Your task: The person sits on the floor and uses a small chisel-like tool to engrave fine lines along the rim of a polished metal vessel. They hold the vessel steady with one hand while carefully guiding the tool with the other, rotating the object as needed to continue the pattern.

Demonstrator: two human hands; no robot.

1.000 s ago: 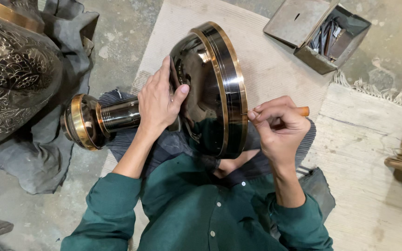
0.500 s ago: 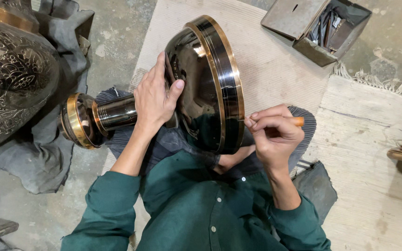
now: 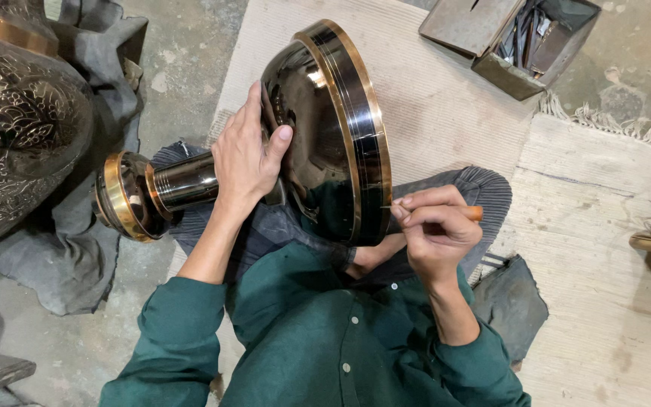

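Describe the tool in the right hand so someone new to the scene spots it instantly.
Start at the big dark polished metal bowl with brass-banded rim lying across the person's lap. At its lower rim edge, the right hand pinches a thin pointed tool with an orange handle end, its tip against the rim band. It is the only slim orange-ended thing; the other tools lie in the grey metal box at top right.

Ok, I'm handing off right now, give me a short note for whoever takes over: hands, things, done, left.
Left hand: palm on the dark metal bowl, steadying it across the lap.
Right hand: pinching a thin orange-handled tool, tip at the bowl's banded rim.
The bowl's brass-ringed foot points to the person's left; open tool box on the mat ahead.
Done: none visible.
Left: rim work under way.
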